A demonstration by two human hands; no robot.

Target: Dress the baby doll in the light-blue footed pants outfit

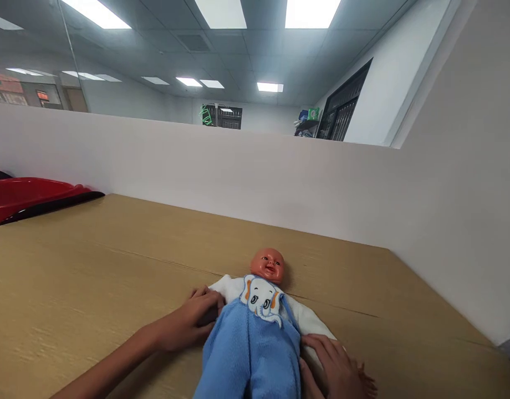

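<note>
A baby doll (pixel 269 266) lies on its back on the brown surface, its bald head towards the wall. It wears blue overalls (pixel 246 343) with an elephant face (pixel 261 299) on the bib, over a white long-sleeved top (pixel 311 318). At the doll's sleeve on the left side, my left hand (pixel 192 318) is closed with curled fingers. My right hand (pixel 333 366) grips the other sleeve beside the overalls, thumb and fingers on either side of the cloth. Small doll fingers (pixel 366 382) show beyond my right hand. The doll's feet are out of view.
The brown tabletop (pixel 92 266) has a seam running across it. A white wall (pixel 238 166) rises behind, with a glass pane (pixel 134 94) above it. A red plastic tub-like object with a black edge (pixel 34 191) stands at the far left.
</note>
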